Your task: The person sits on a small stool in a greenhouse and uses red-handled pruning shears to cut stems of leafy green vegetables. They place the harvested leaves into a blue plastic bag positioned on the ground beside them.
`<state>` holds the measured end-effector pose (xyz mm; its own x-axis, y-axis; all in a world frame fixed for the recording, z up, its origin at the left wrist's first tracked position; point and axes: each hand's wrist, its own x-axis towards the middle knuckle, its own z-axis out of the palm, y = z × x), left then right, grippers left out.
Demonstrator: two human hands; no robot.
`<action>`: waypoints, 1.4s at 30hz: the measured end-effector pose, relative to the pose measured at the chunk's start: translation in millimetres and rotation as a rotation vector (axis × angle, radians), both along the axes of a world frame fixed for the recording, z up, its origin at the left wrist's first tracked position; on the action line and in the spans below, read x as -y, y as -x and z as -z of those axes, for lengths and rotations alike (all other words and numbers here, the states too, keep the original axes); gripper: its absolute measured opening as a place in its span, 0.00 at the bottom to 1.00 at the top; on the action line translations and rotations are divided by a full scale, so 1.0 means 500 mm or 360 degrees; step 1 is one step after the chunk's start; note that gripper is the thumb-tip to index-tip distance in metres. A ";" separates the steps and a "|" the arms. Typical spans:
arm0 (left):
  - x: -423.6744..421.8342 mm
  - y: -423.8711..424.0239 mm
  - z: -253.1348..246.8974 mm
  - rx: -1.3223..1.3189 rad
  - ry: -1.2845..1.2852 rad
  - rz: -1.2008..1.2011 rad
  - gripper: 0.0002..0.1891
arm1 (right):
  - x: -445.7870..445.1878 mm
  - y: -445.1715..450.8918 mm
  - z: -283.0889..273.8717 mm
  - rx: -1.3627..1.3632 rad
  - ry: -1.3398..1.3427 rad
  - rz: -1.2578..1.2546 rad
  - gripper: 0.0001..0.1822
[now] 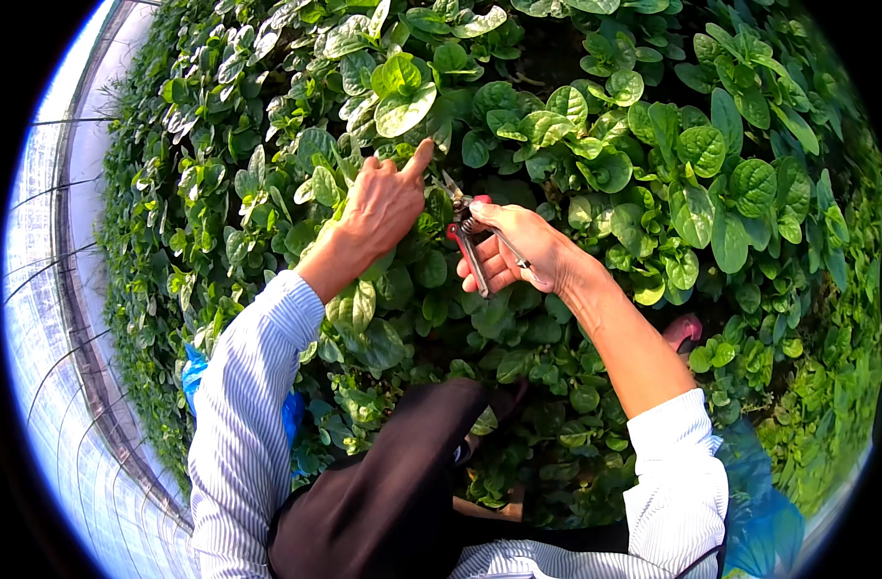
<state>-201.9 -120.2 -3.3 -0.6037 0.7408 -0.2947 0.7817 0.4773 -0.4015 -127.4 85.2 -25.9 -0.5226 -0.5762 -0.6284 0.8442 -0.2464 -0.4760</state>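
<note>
My right hand (517, 250) holds a pair of pruning shears (470, 239) with red-trimmed metal handles. Their handles are spread, and the blades point up and left towards the stems near my other hand. My left hand (387, 199) reaches into the leaves with its index finger stretched out. Its remaining fingers curl downward, so whether they pinch a stem is hidden. Just above that fingertip stands a bright green shoot (405, 98) with broad leaves, of a plant like Malabar spinach.
Dense leafy plants (701, 152) surround both hands. A translucent plastic greenhouse wall (36, 289) with thin ribs curves along the left. Blue plastic (759, 499) hangs by my right sleeve, and more blue plastic (292, 416) shows by the left one. A reddish shoe (682, 331) shows among the leaves.
</note>
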 end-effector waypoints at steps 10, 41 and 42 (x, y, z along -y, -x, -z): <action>0.024 -0.053 -0.075 -0.0106 -0.0433 -0.0340 0.05 | -0.034 -0.040 -0.007 -0.0059 0.0022 0.0227 0.23; -0.041 0.024 -0.060 -0.0111 -0.0240 -0.0349 0.03 | 0.022 0.035 0.010 0.0341 0.0202 0.0143 0.24; -0.044 0.027 -0.059 -0.0083 -0.0249 -0.0355 0.03 | 0.027 0.032 0.013 0.0302 0.0169 0.0166 0.23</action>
